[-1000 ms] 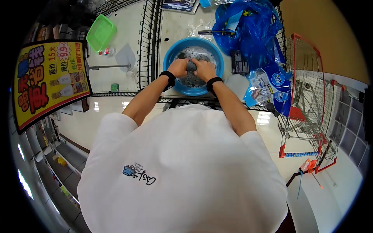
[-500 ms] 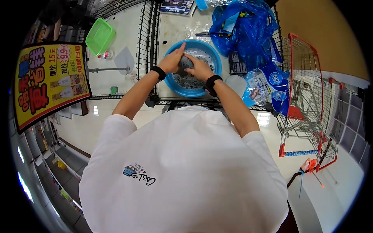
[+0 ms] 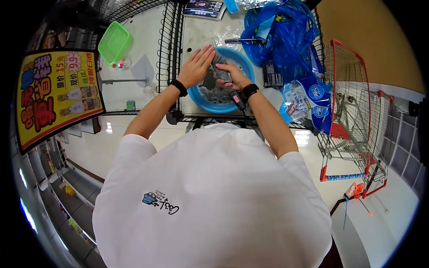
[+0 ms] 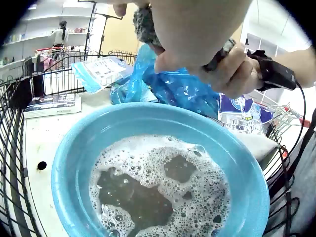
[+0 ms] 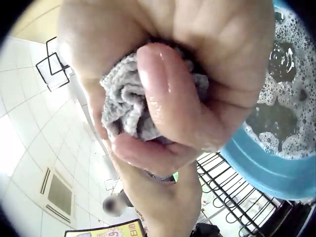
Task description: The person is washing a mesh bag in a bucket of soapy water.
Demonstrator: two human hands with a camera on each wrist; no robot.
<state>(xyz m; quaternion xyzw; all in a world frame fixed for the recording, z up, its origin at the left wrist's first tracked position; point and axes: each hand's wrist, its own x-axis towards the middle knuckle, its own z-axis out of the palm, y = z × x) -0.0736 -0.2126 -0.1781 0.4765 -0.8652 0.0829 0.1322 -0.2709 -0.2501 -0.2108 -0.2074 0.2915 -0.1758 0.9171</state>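
A wet grey cloth (image 3: 221, 60) is bunched up over the near part of a light-blue basin (image 3: 249, 67). My right hand (image 3: 234, 76) grips it; the right wrist view shows thumb and fingers curled round the crumpled cloth (image 5: 126, 106). My left hand (image 3: 196, 67) lies against the cloth's left side with its fingers straight and together. From the left wrist, both hands appear above the basin (image 4: 74, 163), whose grey water (image 4: 133, 197) carries white suds. Part of the cloth is hidden by the hands.
A blue plastic bag (image 3: 281, 35) and a blue-and-white packet (image 3: 297, 98) lie right of the basin. Black wire rack sides (image 3: 169, 49) border the white surface. A green basket (image 3: 115, 42) and a small bottle (image 3: 121, 63) sit left. A shopping cart (image 3: 348, 107) stands at right.
Both hands were close together over the basin's middle; the left has flattened out and shifted up and left. The right hand has turned, and more of the grey cloth shows.
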